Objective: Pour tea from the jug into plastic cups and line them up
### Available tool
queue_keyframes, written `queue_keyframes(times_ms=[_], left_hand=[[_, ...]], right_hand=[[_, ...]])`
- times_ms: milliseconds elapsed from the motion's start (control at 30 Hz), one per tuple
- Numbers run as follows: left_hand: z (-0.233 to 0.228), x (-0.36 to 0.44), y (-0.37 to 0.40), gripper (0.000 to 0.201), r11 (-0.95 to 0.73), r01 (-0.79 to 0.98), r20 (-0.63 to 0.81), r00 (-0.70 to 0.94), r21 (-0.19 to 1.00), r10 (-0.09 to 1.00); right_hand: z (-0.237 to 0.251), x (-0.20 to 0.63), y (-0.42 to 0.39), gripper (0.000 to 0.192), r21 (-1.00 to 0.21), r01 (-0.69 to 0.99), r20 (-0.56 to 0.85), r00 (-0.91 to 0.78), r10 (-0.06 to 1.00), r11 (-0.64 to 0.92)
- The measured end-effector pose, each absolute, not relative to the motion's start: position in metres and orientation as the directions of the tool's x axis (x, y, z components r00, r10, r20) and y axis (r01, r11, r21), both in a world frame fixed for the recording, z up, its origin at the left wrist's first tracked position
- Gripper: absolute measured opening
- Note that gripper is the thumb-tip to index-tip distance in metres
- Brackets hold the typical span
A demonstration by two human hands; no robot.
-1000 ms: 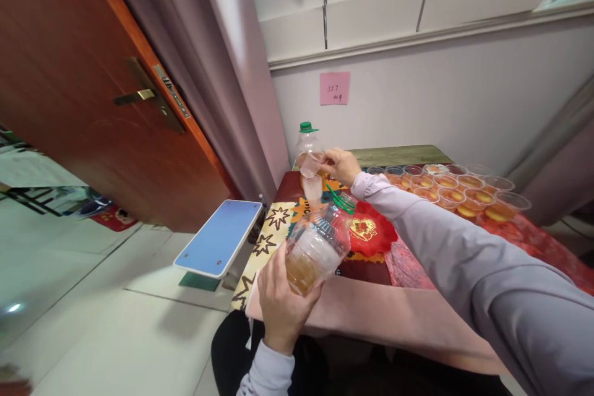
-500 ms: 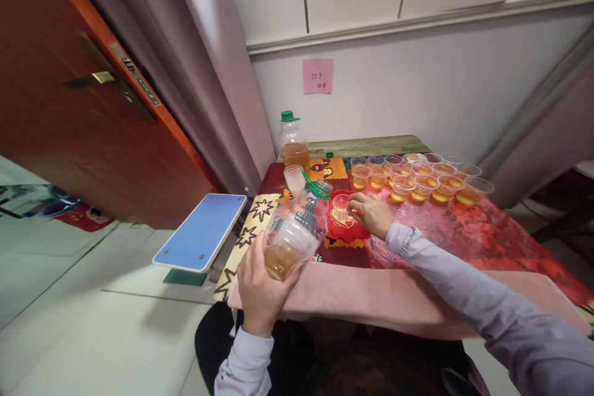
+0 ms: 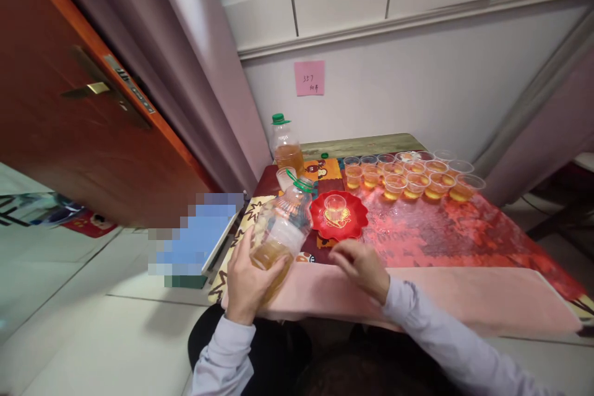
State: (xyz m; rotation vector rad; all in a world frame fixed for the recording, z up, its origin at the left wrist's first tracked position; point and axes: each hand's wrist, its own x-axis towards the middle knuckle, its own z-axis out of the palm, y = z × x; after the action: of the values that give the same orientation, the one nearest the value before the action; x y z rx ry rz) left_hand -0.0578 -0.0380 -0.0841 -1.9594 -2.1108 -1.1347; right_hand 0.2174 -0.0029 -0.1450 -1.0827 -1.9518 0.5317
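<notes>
Left hand (image 3: 248, 278) wraps the lower body of a clear plastic bottle (image 3: 278, 232), fingers curled round the base where amber liquid pools. Bottle is tilted, neck up and toward the red plate (image 3: 350, 229); green cap ring (image 3: 304, 185) hangs at the neck, mouth appears open. Bottle sits just off the near-left corner of the table, above the patterned mat (image 3: 241, 229).

Right hand (image 3: 362, 266) hovers over the pink cloth edge (image 3: 440, 297), near the plate but apart from it. Fingers loosely bent, holding nothing that I can see.

1 small clear cup (image 3: 335, 205) stands upright in the middle of the red plate, looks empty or nearly so. Behind it, rows of filled cups (image 3: 408, 176) with amber liquid, packed close together toward the wall. A second bottle (image 3: 284, 145), green cap on, stands upright at the far-left corner; a small stack of empty cups (image 3: 284, 178) just in front of it.

Handling judgement: the held bottle looks thin-walled and roughly a quarter full, so light, with weight low at the base. Walls likely flex under a squeeze; a grip round the lower body as now, or at the stiffer shoulder below the neck, seems soundest. Smooth plastic could be slippery if wet. The small cup looks very light and easy to tip; best taken by the rim or sides with fingertips.

Pink note (image 3: 309, 78) on wall; wooden door (image 3: 93, 105) at left.
</notes>
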Motion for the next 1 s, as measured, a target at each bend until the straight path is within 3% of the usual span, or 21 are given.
queue_keyframes(times_ms=[200,467,667,1000], left_hand=[[-0.058,-0.05,-0.028,0.087,-0.028,0.895,0.323,-0.131,0.446,0.937],[-0.038,-0.047,-0.017,0.096,-0.049,0.949,0.264,-0.037,0.31,0.964],[-0.012,-0.043,-0.007,0.092,-0.002,0.984,0.141,-0.024,0.179,0.99],[0.0,-0.036,0.0,0.092,-0.045,0.997,0.136,0.037,0.06,0.99]], right_hand=[[-0.183,0.188,-0.047,0.013,-0.714,0.467,0.305,-0.464,0.832,0.522],[-0.189,0.19,-0.049,0.009,-0.669,0.495,0.293,-0.511,0.808,0.555],[-0.19,0.191,-0.051,0.01,-0.68,0.47,0.307,-0.514,0.801,0.562],[-0.187,0.192,-0.051,0.011,-0.689,0.449,0.317,-0.52,0.793,0.569]])
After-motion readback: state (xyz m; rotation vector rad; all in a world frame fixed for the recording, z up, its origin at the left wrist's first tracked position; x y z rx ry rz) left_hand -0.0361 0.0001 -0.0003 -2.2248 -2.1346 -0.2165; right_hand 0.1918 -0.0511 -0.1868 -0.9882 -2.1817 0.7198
